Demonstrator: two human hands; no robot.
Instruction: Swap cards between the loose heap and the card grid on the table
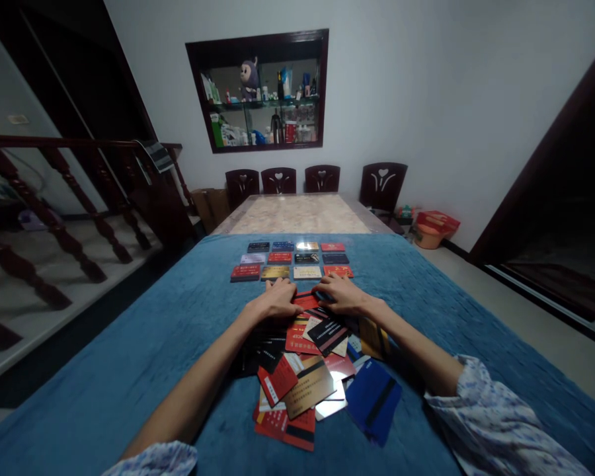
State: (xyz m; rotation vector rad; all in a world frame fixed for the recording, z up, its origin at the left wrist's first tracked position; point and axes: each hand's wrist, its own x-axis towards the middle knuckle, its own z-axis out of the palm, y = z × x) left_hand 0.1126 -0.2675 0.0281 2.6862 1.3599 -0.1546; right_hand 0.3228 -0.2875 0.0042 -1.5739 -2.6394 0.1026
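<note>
My left hand (276, 299) and my right hand (341, 295) come together at the far side of a loose pile of cards. Between them lies a red card (307, 301) with a dark stripe, each hand bent round one of its ends with thumb near and fingers beyond. Below them spread a black card (328, 336), a gold card (310, 387), several red ones and a fan of blue cards (374, 402). More black cards (268, 344) lie beside my left forearm, and a yellow-gold card (374, 338) is partly under my right forearm.
Beyond my hands, small card stacks stand in rows, among them a gold stack (276, 272) and a white stack (307, 272). A blue cloth (178, 317) covers the near table; a marbled tabletop (297, 213) continues behind it. Dark chairs (322, 178) line the far end.
</note>
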